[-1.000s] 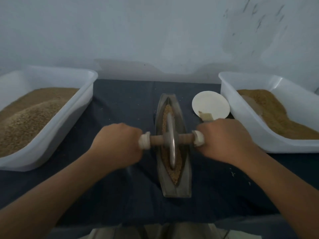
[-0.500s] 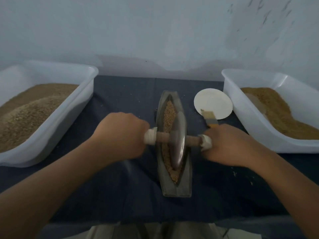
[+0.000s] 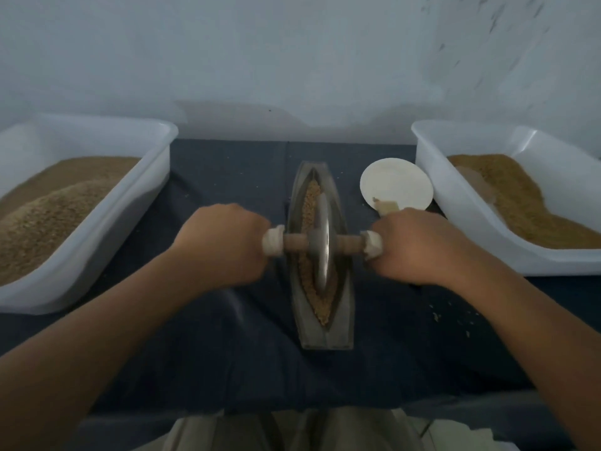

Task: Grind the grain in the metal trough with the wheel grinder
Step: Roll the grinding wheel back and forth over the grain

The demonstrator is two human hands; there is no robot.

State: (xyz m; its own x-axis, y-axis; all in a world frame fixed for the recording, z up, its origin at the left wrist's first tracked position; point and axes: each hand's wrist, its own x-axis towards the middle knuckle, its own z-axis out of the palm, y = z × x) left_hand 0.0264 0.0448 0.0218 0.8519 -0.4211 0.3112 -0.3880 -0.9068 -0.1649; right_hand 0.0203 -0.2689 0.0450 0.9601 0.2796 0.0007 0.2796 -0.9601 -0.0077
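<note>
A boat-shaped metal trough (image 3: 344, 314) lies lengthwise on the dark cloth in the middle. Brown grain (image 3: 320, 307) fills its groove. The wheel grinder (image 3: 322, 244), a metal disc on a wooden axle, stands upright in the groove around the trough's middle. My left hand (image 3: 224, 247) grips the left axle handle, which has a pale wrapped end. My right hand (image 3: 419, 245) grips the right handle the same way. Both fists hide the outer handle ends.
A white tub (image 3: 97, 229) of grain sits at the left and another white tub (image 3: 461, 222) of finer brown meal at the right. A white round dish (image 3: 396, 185) with a small brush on it lies behind my right hand. Spilled grains dot the cloth at right.
The wheel has rolled forward along the trough, away from me, and stands straighter than half a second ago. Both hands moved with it.
</note>
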